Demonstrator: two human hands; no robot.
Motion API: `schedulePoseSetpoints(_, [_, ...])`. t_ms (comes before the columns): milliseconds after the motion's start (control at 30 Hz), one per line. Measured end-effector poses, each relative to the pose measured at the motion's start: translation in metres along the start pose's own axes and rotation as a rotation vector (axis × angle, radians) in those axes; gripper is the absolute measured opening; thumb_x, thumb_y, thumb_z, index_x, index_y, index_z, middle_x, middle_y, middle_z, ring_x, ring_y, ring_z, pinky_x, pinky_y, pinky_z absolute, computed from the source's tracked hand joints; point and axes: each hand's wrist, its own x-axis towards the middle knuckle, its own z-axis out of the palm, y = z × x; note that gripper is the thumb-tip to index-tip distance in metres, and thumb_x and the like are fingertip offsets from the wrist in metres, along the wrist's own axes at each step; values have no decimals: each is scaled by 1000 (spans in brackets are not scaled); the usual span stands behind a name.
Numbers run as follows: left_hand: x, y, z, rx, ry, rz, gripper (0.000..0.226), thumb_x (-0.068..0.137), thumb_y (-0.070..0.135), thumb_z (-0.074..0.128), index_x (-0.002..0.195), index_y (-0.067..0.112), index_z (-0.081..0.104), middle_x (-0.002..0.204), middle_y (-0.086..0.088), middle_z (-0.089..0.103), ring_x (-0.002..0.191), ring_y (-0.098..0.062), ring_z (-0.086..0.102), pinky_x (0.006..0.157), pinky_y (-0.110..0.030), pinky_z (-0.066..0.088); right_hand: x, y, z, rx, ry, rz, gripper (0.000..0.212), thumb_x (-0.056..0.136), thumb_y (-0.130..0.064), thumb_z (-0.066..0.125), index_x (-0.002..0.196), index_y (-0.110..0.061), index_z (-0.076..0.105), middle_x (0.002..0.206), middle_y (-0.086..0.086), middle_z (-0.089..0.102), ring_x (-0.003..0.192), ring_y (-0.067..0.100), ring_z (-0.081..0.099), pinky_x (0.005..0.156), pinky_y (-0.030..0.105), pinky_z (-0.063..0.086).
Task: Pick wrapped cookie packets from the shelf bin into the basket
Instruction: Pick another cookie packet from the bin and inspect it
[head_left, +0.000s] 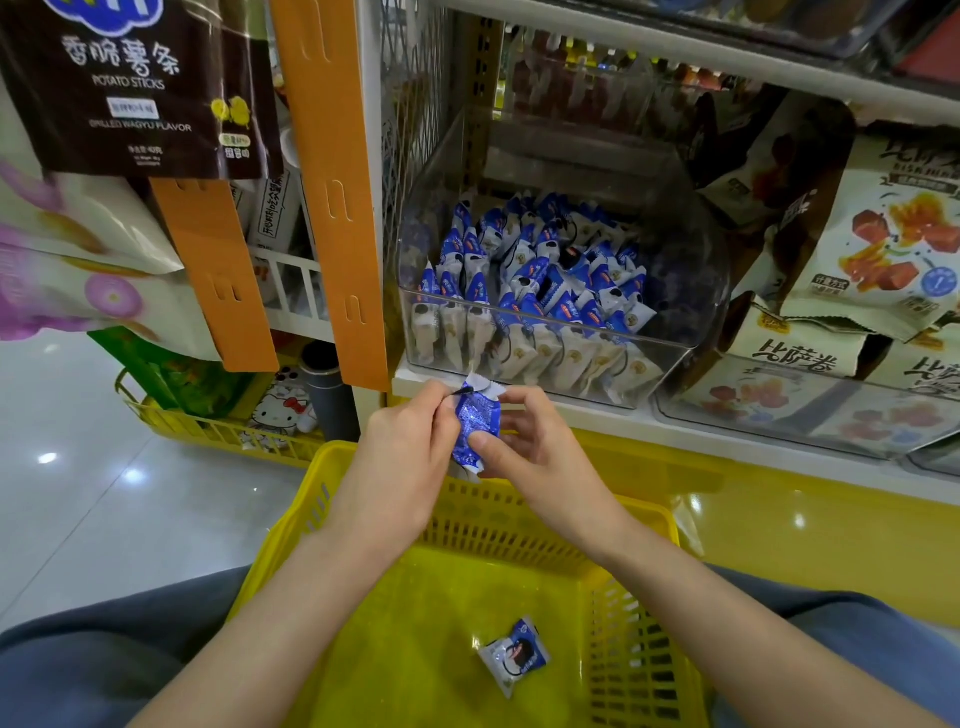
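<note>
A clear plastic shelf bin (685, 332) holds several blue-and-white wrapped cookie packets (540, 280). Just below its front edge, both hands hold one blue packet (475, 426) above the yellow basket (311, 525). My left hand (400, 457) pinches the packet's upper left corner. My right hand (524, 441) grips its right side, thumb on the lower part. One more packet (514, 657) lies on the basket floor, near the right wall.
Bags of pizza-roll snacks (883, 244) fill the bin and shelf to the right. Orange hanging strips (332, 197) and a dark potato-stick bag (135, 83) hang at left. A second yellow basket (223, 431) stands on the tiled floor (104, 493).
</note>
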Motion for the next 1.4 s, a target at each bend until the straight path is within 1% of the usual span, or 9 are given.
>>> schedulePoseSetpoints(300, [-2,-1,3,-77,-189,-12,26,96,15,45,119,17,56,98,-2,68,80,-12,62,69,-22,45,3,5,-5,14,35,66,26,93,-5,50,118,-10,45,105,4,62,78,1,61,63,12,47])
schedulePoseSetpoints(433, [-2,-1,4,-86,-119,-50,24,95,22,47,116,20,57,97,6,66,74,-2,60,63,-12,44,3,5,-5,-18,16,39,26,92,-6,52,115,-14,46,108,4,63,88,9,63,71,19,52])
schedulePoseSetpoints(533, [-4,0,2,-6,-69,-40,20,94,33,45,106,22,55,87,7,63,72,-8,60,62,-27,49,1,6,-3,-144,-3,-2,30,91,-6,55,118,-16,46,114,2,62,104,13,61,87,29,53])
schedulePoseSetpoints(700, [-3,-3,3,73,-36,-11,16,97,24,40,90,16,53,61,9,49,51,-7,46,44,-20,29,0,6,-2,-177,-30,-9,30,89,-9,58,109,-28,46,109,-3,63,101,12,60,86,23,51])
schedulePoseSetpoints(867, [1,0,2,-210,-47,-138,27,98,19,40,77,30,54,65,3,60,61,-3,58,55,-10,45,4,-1,-10,-22,-97,22,35,90,-10,55,123,-17,44,122,2,58,113,11,55,97,25,46])
schedulePoseSetpoints(967, [4,3,3,-425,-108,-265,26,99,17,38,94,13,63,86,-12,67,84,-30,64,77,-45,54,7,-2,-13,-9,-65,94,56,84,-17,64,132,-21,37,123,1,57,105,10,59,85,19,50])
schedulePoseSetpoints(1100, [4,10,3,-702,-174,-388,23,98,22,38,98,19,61,89,-3,68,77,-8,66,61,-18,53,9,-1,-13,-140,46,67,66,71,-22,77,124,-25,39,107,-13,55,87,-6,56,71,12,50])
schedulePoseSetpoints(1233, [1,14,6,-759,-222,-403,14,95,24,46,104,19,56,90,-3,67,74,-5,67,63,-17,54,6,1,-12,-293,83,1,66,62,-29,83,114,-26,43,97,-16,60,87,-7,59,77,20,53])
schedulePoseSetpoints(1400, [5,11,4,-682,-173,-369,17,97,14,42,103,14,58,90,-2,65,77,-5,64,68,-18,52,7,-5,-14,-207,85,-78,12,87,-21,62,97,-21,56,84,-12,62,76,-3,59,71,18,49])
